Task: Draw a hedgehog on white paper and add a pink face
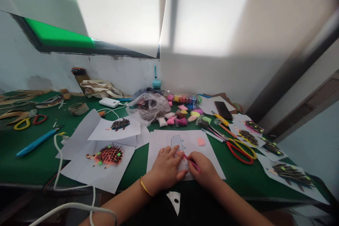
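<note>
The right hand [200, 166] pinches a slim pink tool [196, 166] between thumb and fingers, low over the white sheet [212, 160] at the near edge of the green table [141, 160]. The tool's long axis runs slantwise — its tip points away from the person and leftward, towards the left hand [166, 166], and its other end comes back to the right. The left hand lies on the sheet, fingers spread — its fingertips beside the blue animal drawing [177, 142]. A small pink piece [201, 141] sits on the sheet, right of the drawing.
</note>
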Motion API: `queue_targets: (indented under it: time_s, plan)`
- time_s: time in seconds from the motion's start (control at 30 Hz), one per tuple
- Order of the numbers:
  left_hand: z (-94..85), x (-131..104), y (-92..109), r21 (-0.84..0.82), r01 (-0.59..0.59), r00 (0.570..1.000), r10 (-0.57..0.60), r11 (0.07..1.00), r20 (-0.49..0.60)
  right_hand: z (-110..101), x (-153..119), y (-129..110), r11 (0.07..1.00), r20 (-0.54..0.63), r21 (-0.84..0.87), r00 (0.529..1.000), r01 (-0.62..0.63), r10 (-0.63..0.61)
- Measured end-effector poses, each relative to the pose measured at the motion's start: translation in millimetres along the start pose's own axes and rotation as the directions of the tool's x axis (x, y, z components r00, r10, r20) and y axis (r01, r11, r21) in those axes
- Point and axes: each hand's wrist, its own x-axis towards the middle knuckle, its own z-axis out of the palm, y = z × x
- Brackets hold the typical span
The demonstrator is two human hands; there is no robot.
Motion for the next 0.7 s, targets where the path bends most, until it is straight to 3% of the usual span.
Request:
queue_targets:
  time_s: [0.2, 0.43, 0.7]
  plan:
    - [1.9, -0.3, -0.9, -0.001, -0.005, 1.000, 0.005, 1.000, -0.007, -3.7, -2.5, -4.1, 0.999, -0.001, -0.010, 1.000, 0.032, -0.032]
    - [-0.7, -1.5, -0.7, -0.005, -0.017, 1.000, 0.018, 1.000, 0.001, -9.0, 1.7, -3.8, 0.991, -0.045, 0.022, 0.990, -0.135, 0.135]
    - [-5.2, -2.2, 0.7, 0.010, -0.049, 0.999, 0.049, 0.999, 0.007, -8.9, 3.5, -5.4, 0.990, -0.041, -0.020, 0.989, -0.141, 0.140]
